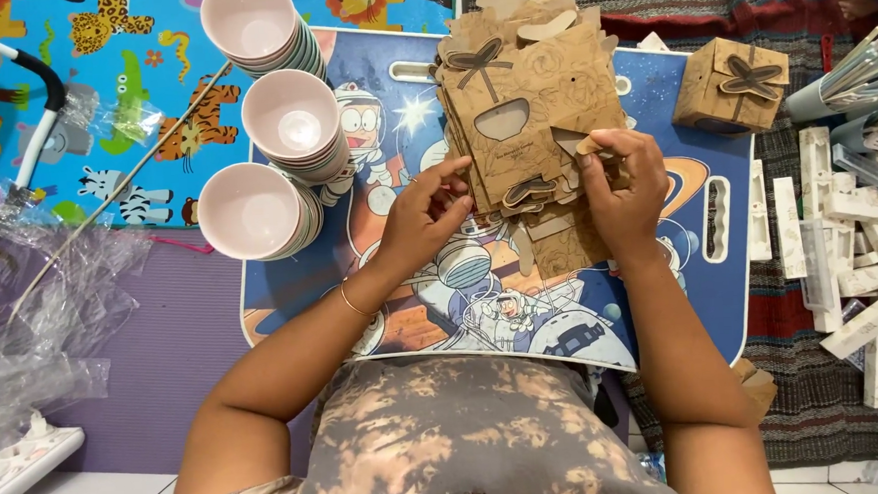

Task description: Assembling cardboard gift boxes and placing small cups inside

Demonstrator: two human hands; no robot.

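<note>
A colourful animal-print mat is covering the floor at ten o'clock. On it, a cartoon-printed surface is carrying a stack of flat brown cardboard boxes at twelve o'clock. The left hand and right hand are pinching one cardboard piece at centre.

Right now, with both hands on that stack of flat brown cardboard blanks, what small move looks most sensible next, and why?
Probably peel the top blank free of the stack of flat brown blanks. The right hand pinches its lower edge by a flap, and the left hand has fingertips at the stack's left edge, so one sheet looks ready to separate. One folded box already stands on the lap tray.
</note>
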